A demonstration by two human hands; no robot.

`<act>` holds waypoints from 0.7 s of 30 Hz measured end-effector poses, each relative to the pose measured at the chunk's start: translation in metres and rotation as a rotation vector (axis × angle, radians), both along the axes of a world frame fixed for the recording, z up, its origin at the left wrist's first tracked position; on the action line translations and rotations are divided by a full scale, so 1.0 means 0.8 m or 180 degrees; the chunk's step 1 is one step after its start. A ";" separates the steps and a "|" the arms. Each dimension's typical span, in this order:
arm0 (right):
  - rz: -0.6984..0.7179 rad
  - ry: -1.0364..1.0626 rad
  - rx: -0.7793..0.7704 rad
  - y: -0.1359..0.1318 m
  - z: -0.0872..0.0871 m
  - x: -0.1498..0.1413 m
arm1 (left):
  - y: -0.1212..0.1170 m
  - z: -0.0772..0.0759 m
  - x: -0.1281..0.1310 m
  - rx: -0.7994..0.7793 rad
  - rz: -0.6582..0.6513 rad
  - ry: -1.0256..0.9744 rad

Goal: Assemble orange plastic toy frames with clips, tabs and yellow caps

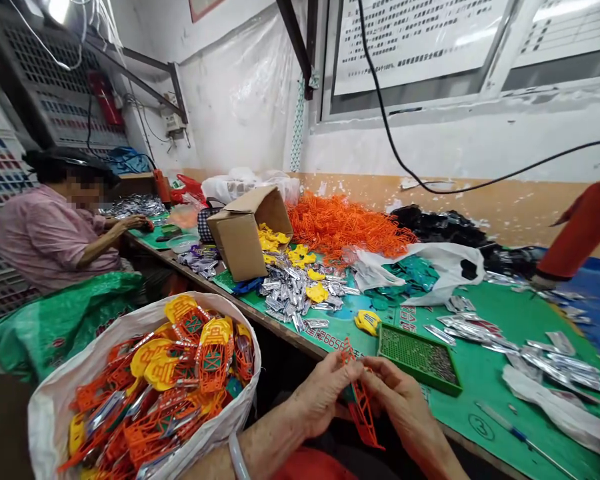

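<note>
Both of my hands meet at the table's front edge around an orange plastic lattice frame (364, 417). My left hand (325, 390) pinches its upper part, and a dark green piece shows beside the fingers. From the other side, my right hand (400, 393) closes its thumb and fingers on the same frame; the fingertips partly hide what they grip. Just beyond the hands lies a green tray (393, 357) with many small metal bits. A yellow plastic part (367, 322) rests by the tray's far left corner.
A white sack (45, 407) full of orange, yellow and silver assemblies stands at left. On the green table (485, 373) lie silver pieces (290, 293), an orange frame pile (350, 227), a cardboard box (237, 243) and a red-handled hanging tool (580, 233). Another person (55, 227) sits far left.
</note>
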State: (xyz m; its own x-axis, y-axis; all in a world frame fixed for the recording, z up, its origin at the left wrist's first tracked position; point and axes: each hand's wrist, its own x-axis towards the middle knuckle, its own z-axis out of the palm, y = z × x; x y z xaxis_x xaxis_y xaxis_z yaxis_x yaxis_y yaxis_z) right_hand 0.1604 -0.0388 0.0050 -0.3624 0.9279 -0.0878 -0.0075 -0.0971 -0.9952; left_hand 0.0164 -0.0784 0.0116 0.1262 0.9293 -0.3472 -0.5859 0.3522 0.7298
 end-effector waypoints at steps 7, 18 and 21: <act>0.0362 -0.1341 0.1223 0.088 0.002 -0.040 | -0.002 -0.015 -0.020 -0.0314 0.0417 -0.0222; 0.1025 -0.2598 0.2251 0.131 -0.035 -0.121 | -0.005 0.001 -0.047 -0.0534 0.1079 -0.0676; 0.0964 -0.2495 0.2163 0.137 -0.040 -0.116 | -0.001 0.004 -0.056 -0.0548 0.1232 -0.0686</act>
State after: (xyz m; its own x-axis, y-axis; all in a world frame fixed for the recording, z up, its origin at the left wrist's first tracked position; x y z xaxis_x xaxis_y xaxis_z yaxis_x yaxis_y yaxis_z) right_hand 0.0673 0.0706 -0.0269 -0.6519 0.7511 0.1044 0.5863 0.5865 -0.5588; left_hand -0.0287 -0.0790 0.0148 -0.1320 0.8534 -0.5043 -0.8297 0.1833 0.5273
